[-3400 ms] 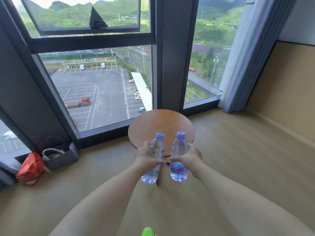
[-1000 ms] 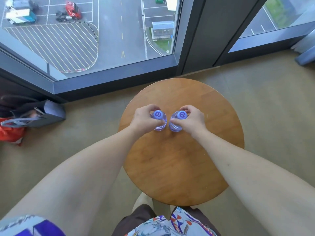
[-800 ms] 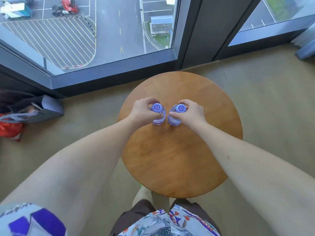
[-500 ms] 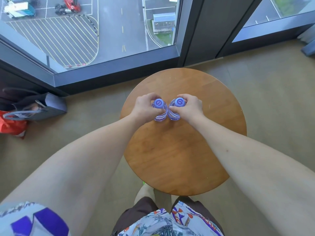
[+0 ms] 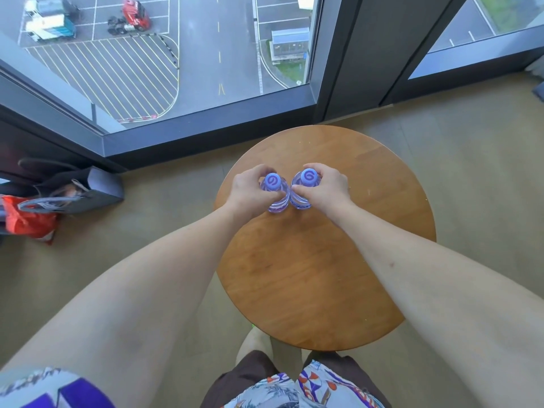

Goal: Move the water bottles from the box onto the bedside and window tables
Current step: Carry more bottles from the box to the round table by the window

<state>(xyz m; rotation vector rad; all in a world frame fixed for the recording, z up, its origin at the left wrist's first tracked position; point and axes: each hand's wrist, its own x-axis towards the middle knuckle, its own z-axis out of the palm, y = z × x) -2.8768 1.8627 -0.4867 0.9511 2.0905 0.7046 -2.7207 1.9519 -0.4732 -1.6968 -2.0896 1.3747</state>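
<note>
Left hand point(image 5: 250, 191) clasping left bottle point(image 5: 275, 191), right hand point(image 5: 325, 191) clasping right bottle point(image 5: 303, 189), bottles upright, touching, near tabletop point(image 5: 318, 275) far edge.

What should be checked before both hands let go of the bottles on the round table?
1. Left hand grips left bottle: ok.
2. Right hand grips right bottle: ok.
3. Both bottles upright, caps facing up: ok.
4. Bottles well inside the table edge: ok.
5. Bottle bases resting flat on the wood: cannot tell, hidden from above.
6. Bottles side by side, touching or nearly so: ok; whether one tips the other on release: cannot tell.
</note>
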